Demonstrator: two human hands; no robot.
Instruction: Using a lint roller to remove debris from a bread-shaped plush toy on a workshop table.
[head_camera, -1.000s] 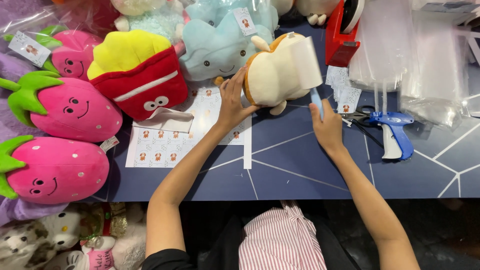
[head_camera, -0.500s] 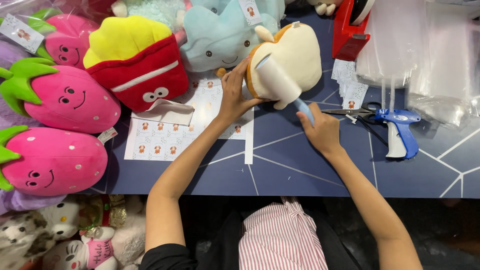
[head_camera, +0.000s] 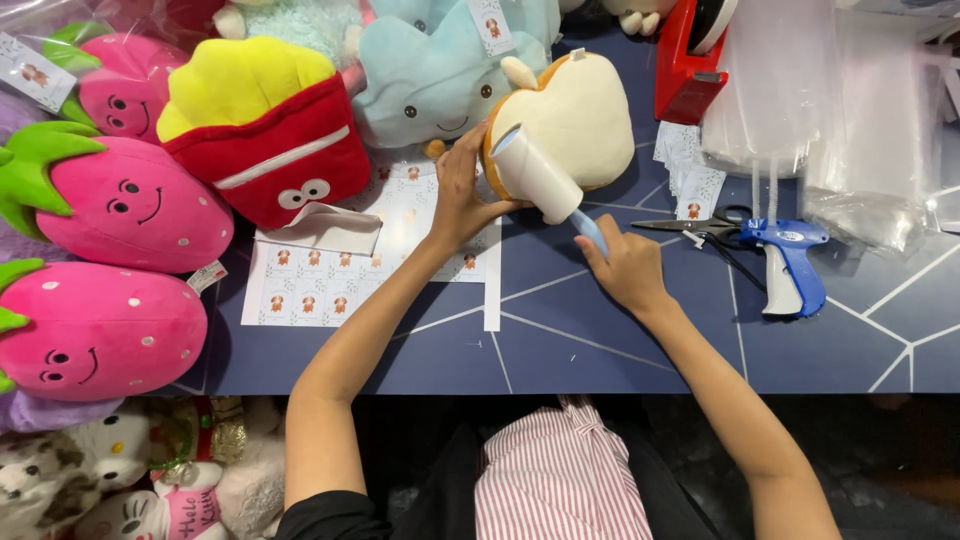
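Observation:
My left hand (head_camera: 462, 196) grips the left edge of a cream plush toy (head_camera: 585, 120) with an orange-brown rim, holding it propped on the dark blue table (head_camera: 600, 340). My right hand (head_camera: 625, 268) is closed on the light blue handle of a lint roller (head_camera: 540, 178). Its white roll presses against the lower left of the cream plush.
Pink strawberry plushes (head_camera: 130, 205) and a red and yellow fries plush (head_camera: 260, 125) lie at left, a light blue plush (head_camera: 430, 80) behind. A sticker sheet (head_camera: 340, 280) lies under my left arm. Scissors (head_camera: 700, 228), a blue tagging gun (head_camera: 790, 260), clear bags (head_camera: 800, 90) and a red tape dispenser (head_camera: 690, 60) sit right.
The roller has swung from the plush's right side across to its lower left. My right hand moved left and down with it. My left hand kept its hold on the plush.

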